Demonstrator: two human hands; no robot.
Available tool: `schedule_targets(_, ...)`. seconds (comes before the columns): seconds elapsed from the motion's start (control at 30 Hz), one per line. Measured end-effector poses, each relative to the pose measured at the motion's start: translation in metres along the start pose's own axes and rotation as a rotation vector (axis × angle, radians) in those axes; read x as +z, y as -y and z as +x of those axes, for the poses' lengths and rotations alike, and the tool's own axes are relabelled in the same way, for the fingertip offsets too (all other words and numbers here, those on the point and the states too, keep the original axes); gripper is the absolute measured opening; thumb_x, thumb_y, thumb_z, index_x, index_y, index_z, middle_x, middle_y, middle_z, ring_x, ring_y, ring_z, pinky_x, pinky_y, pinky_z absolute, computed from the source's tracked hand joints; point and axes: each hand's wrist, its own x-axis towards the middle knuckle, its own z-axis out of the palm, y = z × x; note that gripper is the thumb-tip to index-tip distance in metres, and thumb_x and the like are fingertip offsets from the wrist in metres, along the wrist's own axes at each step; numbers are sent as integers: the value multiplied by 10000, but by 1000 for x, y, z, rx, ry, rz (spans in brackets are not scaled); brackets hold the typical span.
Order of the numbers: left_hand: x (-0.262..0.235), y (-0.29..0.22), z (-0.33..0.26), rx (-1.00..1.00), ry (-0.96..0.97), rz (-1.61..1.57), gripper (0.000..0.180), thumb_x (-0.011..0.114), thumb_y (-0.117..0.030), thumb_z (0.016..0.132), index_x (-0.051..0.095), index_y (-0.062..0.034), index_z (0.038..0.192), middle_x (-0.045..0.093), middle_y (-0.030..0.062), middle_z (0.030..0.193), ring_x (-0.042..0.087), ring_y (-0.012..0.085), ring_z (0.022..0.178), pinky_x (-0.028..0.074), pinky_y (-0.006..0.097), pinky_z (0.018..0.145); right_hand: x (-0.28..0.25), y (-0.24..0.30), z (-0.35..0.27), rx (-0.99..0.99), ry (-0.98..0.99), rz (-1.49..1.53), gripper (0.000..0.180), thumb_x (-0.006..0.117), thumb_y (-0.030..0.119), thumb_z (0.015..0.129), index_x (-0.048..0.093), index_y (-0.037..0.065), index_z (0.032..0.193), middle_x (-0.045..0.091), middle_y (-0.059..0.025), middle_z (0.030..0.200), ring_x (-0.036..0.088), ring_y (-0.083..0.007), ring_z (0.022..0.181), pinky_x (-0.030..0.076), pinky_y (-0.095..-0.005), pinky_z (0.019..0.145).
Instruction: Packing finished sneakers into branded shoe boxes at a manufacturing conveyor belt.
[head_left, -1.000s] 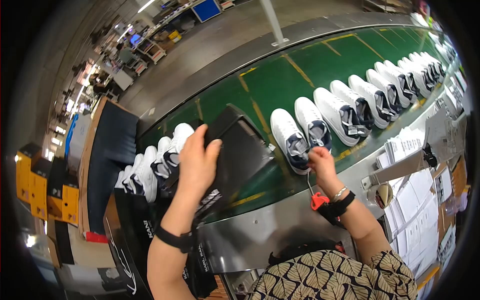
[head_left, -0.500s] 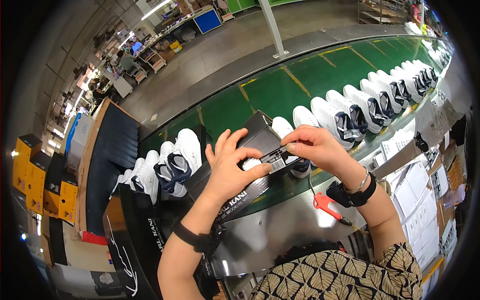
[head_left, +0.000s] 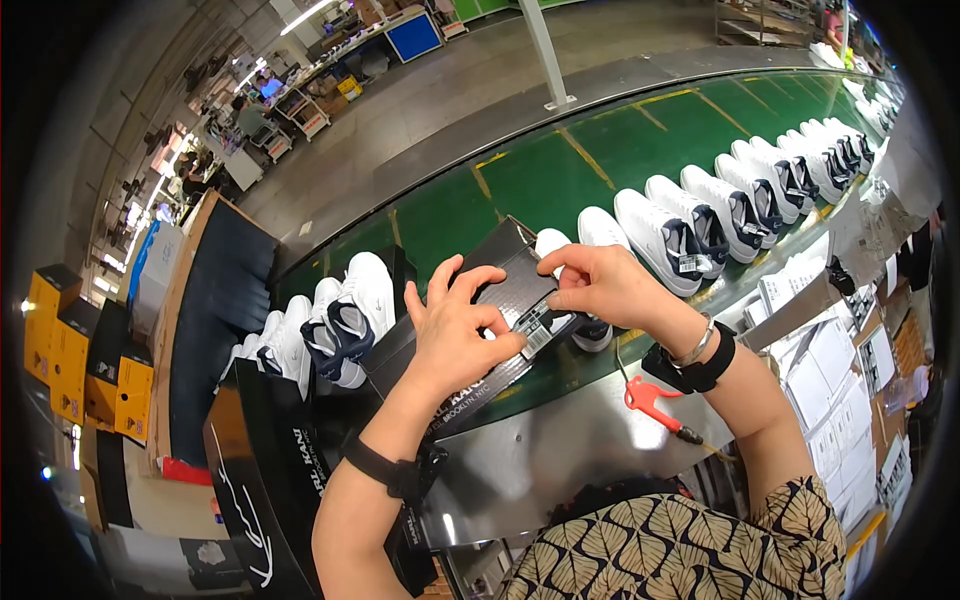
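Both my hands are over a black shoebox [head_left: 505, 258] lying at the near edge of the green conveyor. A barcode label [head_left: 536, 336], dark with a white part, is stretched between them at the box's near side. My left hand [head_left: 450, 335] has thumb and index finger at the label's left end, its other fingers raised over the box. At the label's right end, my right hand [head_left: 610, 285] is pinched, thumb and forefinger close together. Whether the label is fully flat against the box I cannot tell. White sneakers [head_left: 552, 243] with navy linings stand partly hidden behind my right hand.
A row of white sneakers [head_left: 690, 215] runs along the conveyor [head_left: 540, 165] to the right; more sneakers [head_left: 368, 295] stand left of the box. Near my right wrist lies a red air gun [head_left: 650, 400]. A tall black box [head_left: 245, 470] stands at the near left, paper stacks [head_left: 845, 430] at right.
Both hands have shifted slightly left and down with the label, bringing it closer along the box's side. My right fingers have curled in more. The sneakers have slid slightly left.
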Motion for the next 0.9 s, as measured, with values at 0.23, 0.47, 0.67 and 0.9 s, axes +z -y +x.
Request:
schedule_targets(0.23,1,2,1,40,-5,96,186,691,-257,582,589,-106,550,494,27,1199,269,329,1270,78,620,998,13,-5,-3,-176,-118,-146,359,708,134,696,574,28,1012,525,-40,690,508,-135,606,428,-259,568)
schedule_targets(0.47,4,25,1,68,-189,-2,413,753,-288,598,573,-103,920,399,133,1273,304,319,1236,223,458,978,52,-14,-15,-451,-526,-387,445,667,144,736,489,4,1118,521,-160,1049,534,-334,914,469,-374,760)
schedule_targets(0.67,-3,23,-9,80,-69,146,862,787,-407,524,428,-157,1267,278,168,1389,225,386,1278,166,523,1020,65,-14,-19,-487,-506,-220,505,680,118,726,486,-9,1174,564,-192,1049,573,-306,939,469,-382,808)
schedule_targets(0.9,-5,19,-10,26,-21,151,1068,808,-459,434,336,-165,1346,268,176,1398,216,386,1283,165,541,1024,76,0,-9,-429,-597,-323,573,726,197,641,510,20,1142,577,-145,927,564,-296,872,468,-375,768)
